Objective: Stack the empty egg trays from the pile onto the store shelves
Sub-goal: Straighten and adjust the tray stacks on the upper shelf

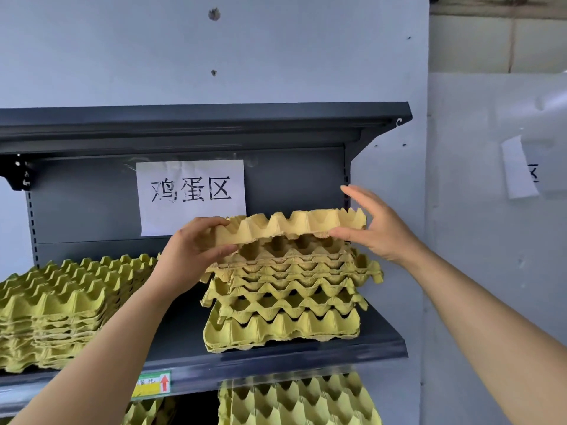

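A tan cardboard egg tray (291, 224) hovers level just above a stack of yellow-green egg trays (285, 299) on the dark grey shelf (380, 343). My left hand (196, 243) grips the tray's left edge, thumb under and fingers over. At the tray's right end my right hand (372, 225) has its thumb under the tray's front right corner. Its fingers are straight and spread above and behind the tray's right edge. The stack's trays sit slightly askew.
A second, lower stack of yellow-green trays (58, 311) fills the shelf's left side. A white paper sign (191, 196) hangs on the back panel. An upper shelf (202, 122) overhangs. More trays (299, 400) sit on the shelf below. A white wall (491, 240) lies to the right.
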